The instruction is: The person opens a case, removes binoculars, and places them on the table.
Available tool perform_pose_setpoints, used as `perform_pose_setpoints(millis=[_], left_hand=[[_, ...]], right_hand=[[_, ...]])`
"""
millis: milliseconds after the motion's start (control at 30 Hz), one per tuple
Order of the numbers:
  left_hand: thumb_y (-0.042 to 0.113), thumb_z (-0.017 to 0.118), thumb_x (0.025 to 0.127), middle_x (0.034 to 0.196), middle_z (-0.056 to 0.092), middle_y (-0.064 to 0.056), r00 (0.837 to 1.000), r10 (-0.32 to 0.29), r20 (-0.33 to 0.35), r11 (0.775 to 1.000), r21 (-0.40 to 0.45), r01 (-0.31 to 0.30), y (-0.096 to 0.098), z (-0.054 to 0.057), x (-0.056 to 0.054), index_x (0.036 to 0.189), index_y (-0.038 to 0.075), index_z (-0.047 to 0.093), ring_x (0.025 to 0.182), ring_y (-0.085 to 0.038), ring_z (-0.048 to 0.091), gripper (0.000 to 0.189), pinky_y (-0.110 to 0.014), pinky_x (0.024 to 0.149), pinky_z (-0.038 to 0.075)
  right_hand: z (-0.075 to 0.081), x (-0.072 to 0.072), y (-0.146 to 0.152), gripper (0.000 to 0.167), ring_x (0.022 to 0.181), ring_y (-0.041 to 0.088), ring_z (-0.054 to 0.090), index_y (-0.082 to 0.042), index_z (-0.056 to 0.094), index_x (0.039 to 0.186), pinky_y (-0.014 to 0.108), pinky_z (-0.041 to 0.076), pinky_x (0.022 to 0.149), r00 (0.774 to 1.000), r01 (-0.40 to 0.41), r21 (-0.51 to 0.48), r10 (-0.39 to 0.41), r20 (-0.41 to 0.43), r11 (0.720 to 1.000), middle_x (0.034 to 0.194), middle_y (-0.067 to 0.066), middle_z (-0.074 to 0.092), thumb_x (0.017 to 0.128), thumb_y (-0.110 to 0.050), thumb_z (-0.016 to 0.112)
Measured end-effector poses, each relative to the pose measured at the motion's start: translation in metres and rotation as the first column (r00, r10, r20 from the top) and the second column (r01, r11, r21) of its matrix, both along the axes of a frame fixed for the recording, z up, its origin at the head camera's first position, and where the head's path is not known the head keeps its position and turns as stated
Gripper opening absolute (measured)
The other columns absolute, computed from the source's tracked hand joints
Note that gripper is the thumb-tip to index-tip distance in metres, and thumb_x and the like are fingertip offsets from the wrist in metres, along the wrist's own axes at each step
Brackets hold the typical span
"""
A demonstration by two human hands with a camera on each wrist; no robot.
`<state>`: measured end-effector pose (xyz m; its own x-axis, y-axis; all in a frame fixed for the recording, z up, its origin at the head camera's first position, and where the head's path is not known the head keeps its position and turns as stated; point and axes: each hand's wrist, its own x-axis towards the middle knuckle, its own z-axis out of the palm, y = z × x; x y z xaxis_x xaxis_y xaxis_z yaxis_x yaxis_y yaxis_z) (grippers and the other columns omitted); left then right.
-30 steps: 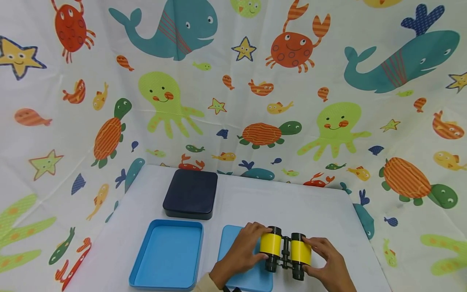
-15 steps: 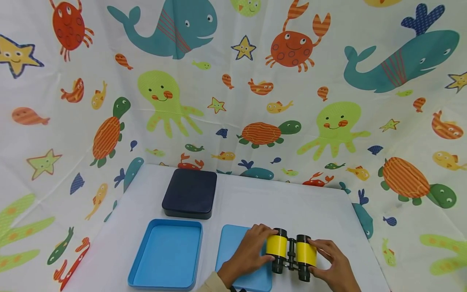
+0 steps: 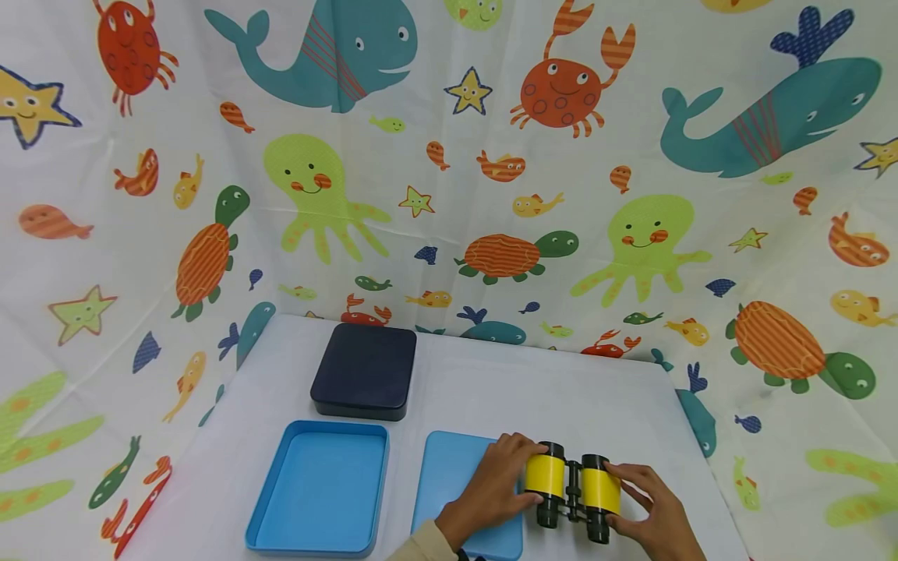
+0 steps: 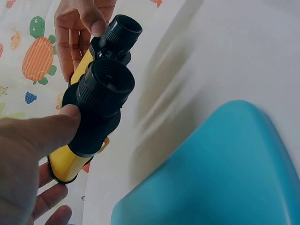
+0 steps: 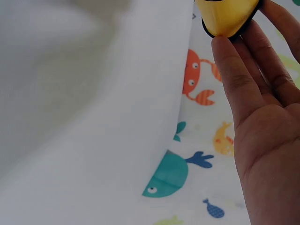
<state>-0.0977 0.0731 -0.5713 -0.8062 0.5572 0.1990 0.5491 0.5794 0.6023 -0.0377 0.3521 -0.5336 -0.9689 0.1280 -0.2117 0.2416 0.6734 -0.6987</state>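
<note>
Yellow-and-black binoculars point(image 3: 574, 487) are held between both hands above the white table, eyepieces toward the person. My left hand point(image 3: 496, 487) grips the left barrel, thumb near the eyepiece end and fingers at the far end. On the right barrel my right hand point(image 3: 652, 506) pinches with thumb and fingertips. In the left wrist view the binoculars point(image 4: 101, 89) hang over the table with a shadow below, and the right hand shows behind them. The right wrist view shows only a yellow barrel end point(image 5: 227, 16) at the fingertips. A flat light-blue lid point(image 3: 449, 467) lies partly under the left forearm.
A blue open tray point(image 3: 319, 491) sits left of the lid. Behind it stands a dark navy box point(image 3: 365, 370). The white table point(image 3: 533, 389) ends at a curtain point(image 3: 435, 117) printed with sea animals.
Both hands have carried the binoculars a short way to the right, from over the light-blue lid to beside it. The box and tray stay in place.
</note>
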Motion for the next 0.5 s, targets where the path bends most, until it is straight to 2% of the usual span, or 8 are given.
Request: perform_pose_setpoints(millis=[333,500], left_hand=[[0.041,0.086,0.090,0.135,0.063,0.009,1.000,-0.030,-0.008,0.999,0.019,0.030,0.015,-0.006,-0.001,0.150,0.025,0.057,0.120,-0.009,0.054,0.068,-0.029,0.102,0.050],[0.042,0.086,0.090,0.133,0.062,0.009,0.999,-0.030,-0.014,0.999,0.016,0.031,0.020,-0.011,-0.001,0.149,0.025,0.057,0.117,-0.008,0.054,0.068,-0.028,0.099,0.049]], right_hand=[[-0.005,-0.001,0.015,0.081,0.133,0.042,0.056,-0.011,0.064,0.146,0.056,0.054,0.106,0.999,0.024,-0.018,-0.024,0.031,1.000,0.141,0.016,0.058,0.072,0.001,0.095],[-0.008,0.000,0.019,0.081,0.135,0.043,0.055,-0.009,0.063,0.147,0.053,0.055,0.105,0.999,0.026,-0.028,-0.025,0.039,0.999,0.143,0.017,0.057,0.073,0.004,0.093]])
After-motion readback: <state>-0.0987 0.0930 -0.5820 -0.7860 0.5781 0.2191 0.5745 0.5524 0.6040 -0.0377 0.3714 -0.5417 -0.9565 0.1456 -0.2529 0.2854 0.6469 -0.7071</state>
